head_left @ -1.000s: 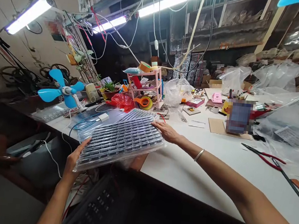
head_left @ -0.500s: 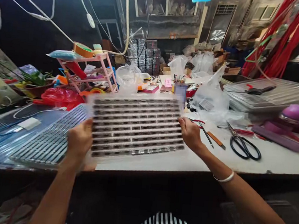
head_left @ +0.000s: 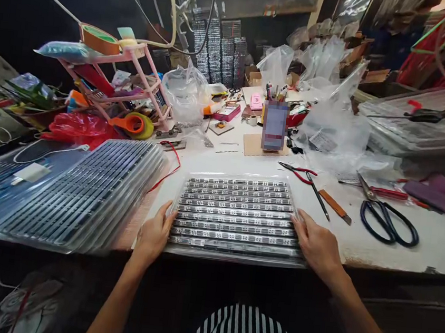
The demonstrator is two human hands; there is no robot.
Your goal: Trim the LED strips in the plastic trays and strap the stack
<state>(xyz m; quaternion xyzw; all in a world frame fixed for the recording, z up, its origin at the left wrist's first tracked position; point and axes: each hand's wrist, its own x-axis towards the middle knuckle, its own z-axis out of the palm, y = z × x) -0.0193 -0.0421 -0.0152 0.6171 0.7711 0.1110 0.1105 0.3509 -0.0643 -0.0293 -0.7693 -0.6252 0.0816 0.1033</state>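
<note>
A clear plastic tray (head_left: pixel 236 218) with rows of dark strips lies flat at the front edge of the white table. My left hand (head_left: pixel 154 233) grips its left edge, fingers closed round the rim. On the opposite side my right hand (head_left: pixel 315 245) holds the right edge in the same way. To the left of my left hand stands a stack of similar trays (head_left: pixel 80 194), filled with dark strips. A white bangle circles my right forearm.
Right of the tray lie red-handled pliers (head_left: pixel 299 172), an orange cutter (head_left: pixel 334 206) and large scissors (head_left: pixel 387 221). Behind are a pink rack (head_left: pixel 143 84), a phone-like device (head_left: pixel 274 125) on a brown board, and plastic bags (head_left: pixel 330 127).
The tray has come down from a raised, tilted position to lie flat near the table's front edge, both hands still on it. The view has tipped downward.
</note>
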